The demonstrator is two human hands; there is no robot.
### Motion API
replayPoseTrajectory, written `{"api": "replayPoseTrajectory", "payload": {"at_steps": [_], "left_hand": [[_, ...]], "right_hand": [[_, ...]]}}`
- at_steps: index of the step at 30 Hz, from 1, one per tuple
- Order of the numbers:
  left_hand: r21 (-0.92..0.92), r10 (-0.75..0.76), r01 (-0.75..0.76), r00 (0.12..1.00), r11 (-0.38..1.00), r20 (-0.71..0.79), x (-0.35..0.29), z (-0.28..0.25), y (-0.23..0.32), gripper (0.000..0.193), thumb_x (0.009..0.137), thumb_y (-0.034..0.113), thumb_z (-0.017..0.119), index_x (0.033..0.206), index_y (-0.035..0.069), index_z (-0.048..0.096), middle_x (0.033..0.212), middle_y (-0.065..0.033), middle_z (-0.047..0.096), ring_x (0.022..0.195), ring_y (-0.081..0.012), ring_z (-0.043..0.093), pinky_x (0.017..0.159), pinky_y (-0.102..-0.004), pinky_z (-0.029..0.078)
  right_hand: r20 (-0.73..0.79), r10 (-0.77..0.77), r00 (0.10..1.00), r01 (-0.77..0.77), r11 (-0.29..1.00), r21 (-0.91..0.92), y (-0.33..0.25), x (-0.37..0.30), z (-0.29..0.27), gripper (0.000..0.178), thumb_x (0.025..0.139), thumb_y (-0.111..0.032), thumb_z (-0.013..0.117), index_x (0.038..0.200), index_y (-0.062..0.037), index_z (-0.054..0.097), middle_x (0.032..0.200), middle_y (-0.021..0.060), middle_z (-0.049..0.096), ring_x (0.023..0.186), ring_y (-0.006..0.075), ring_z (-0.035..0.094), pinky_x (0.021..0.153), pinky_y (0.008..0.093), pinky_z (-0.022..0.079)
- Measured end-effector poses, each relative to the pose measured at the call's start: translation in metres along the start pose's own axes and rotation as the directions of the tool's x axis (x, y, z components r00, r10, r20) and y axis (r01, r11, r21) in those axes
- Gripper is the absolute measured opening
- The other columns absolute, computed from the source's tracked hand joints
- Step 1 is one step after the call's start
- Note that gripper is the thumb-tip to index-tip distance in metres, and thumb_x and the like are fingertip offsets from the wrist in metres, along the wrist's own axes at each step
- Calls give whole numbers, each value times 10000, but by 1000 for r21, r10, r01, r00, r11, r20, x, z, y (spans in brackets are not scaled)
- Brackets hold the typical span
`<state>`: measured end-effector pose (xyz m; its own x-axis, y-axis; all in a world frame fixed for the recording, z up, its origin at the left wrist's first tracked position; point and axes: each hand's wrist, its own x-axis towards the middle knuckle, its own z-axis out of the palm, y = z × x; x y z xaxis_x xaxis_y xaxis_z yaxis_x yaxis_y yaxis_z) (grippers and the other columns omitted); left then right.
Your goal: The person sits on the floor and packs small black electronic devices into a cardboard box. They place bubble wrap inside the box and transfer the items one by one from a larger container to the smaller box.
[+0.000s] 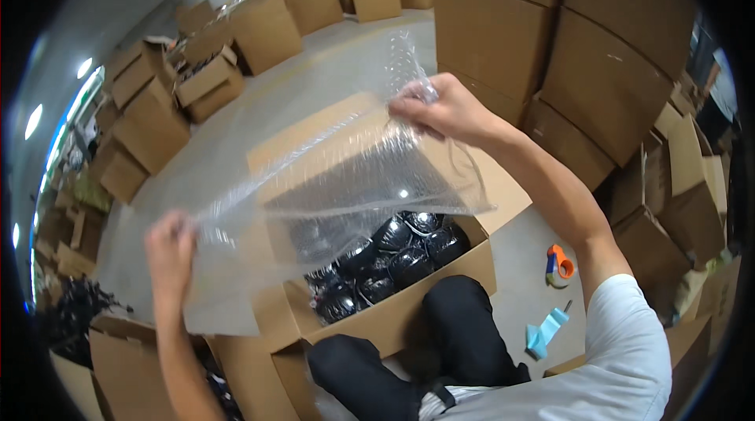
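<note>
Stretched between my two hands is a clear sheet of bubble wrap (370, 161), held above an open cardboard box (401, 299). My left hand (170, 242), slightly blurred, is closed on the sheet's left end. Higher up and to the right, my right hand (444, 110) grips its other end in a fist, with a bunched strip sticking up past the fingers. Inside the box lie several round black items in shiny plastic (410, 264); the wrap partly covers the view of the far ones. The box flaps are folded outward.
Tall stacked cartons (495, 28) rise at the far right. An orange tape dispenser (559, 266) and a light-blue tool (547, 332) lie on the grey floor to my right. More open boxes (212, 83) line the left side. A dark heap (75, 315) sits at lower left.
</note>
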<state>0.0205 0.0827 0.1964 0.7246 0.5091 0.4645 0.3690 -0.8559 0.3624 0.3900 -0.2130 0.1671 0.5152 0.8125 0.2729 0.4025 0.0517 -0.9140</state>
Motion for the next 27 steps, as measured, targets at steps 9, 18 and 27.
{"api": "replayPoseTrajectory", "payload": {"at_steps": [9, 18, 27], "left_hand": [[282, 359, -318, 927, 905, -109, 4, 199, 51, 619, 868, 332, 748, 1363, 9, 562, 1466, -261, 469, 1412, -432, 382, 1168, -593, 261], [412, -103, -126, 866, 902, 490, -128, 335, -51, 794, 858, 492, 736, 1458, 34, 491, 1567, -281, 353, 1483, -475, 254, 1189, -661, 143], [211, -127, -51, 658, 976, 743, -182, 346, -82, 521, 754, 256, 827, 1210, 84, 645, 1253, -144, 611, 1178, -319, 606, 941, -528, 492]], "right_hand": [[-75, 113, 991, -136, 862, -489, 195, 78, 26, 275, 882, -280, 762, 889, -5, 762, 742, 169, 719, 701, 287, 703, 715, 424, 539], [20, 194, 981, -86, 521, -849, 314, 80, 50, 142, 854, -144, 642, 864, -53, 750, 881, 216, 726, 866, 386, 717, 810, 494, 552], [133, 199, 971, 61, 329, -942, 329, 76, 52, 185, 921, -81, 553, 1065, -14, 647, 1002, 222, 707, 880, 403, 699, 725, 502, 549]]}}
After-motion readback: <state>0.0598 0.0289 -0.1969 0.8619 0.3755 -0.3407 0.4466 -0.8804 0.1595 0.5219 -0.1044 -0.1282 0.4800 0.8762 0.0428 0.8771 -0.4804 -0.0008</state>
